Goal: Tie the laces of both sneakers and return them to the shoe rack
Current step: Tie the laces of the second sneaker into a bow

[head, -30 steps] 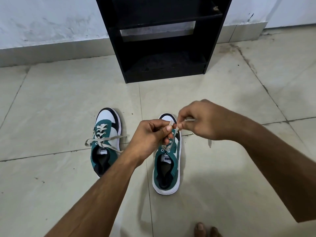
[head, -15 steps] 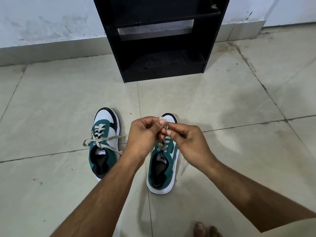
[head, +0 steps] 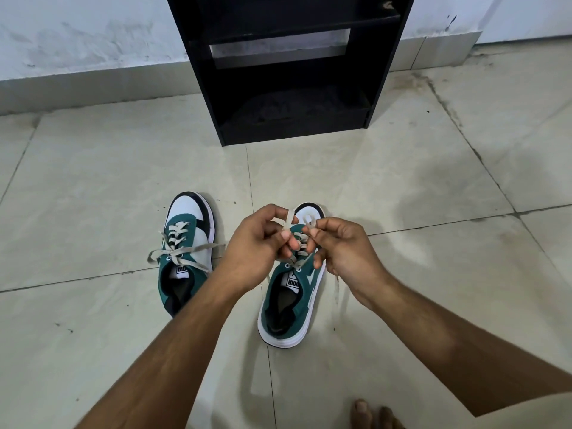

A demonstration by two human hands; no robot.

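Two green, white and black sneakers stand on the tiled floor, toes toward the wall. The left sneaker (head: 185,252) has loose beige laces trailing off both sides. Over the right sneaker (head: 291,305), both my hands pinch its laces. My left hand (head: 260,243) holds one lace strand upright. My right hand (head: 343,246) holds a small loop (head: 309,219) of the other lace. A loose lace end hangs down beside my right wrist. The black shoe rack (head: 288,66) stands against the wall beyond the sneakers.
The rack's lower shelves hold no shoes. A bare foot (head: 371,416) shows at the bottom edge. Pale floor tiles with dark grout lines spread on all sides, and a white wall with a grey skirting runs behind the rack.
My right hand came in from the right of the shoe to meet the left over the tongue. The hands have now drawn slightly apart, each holding a lace, with a loop formed in the right.
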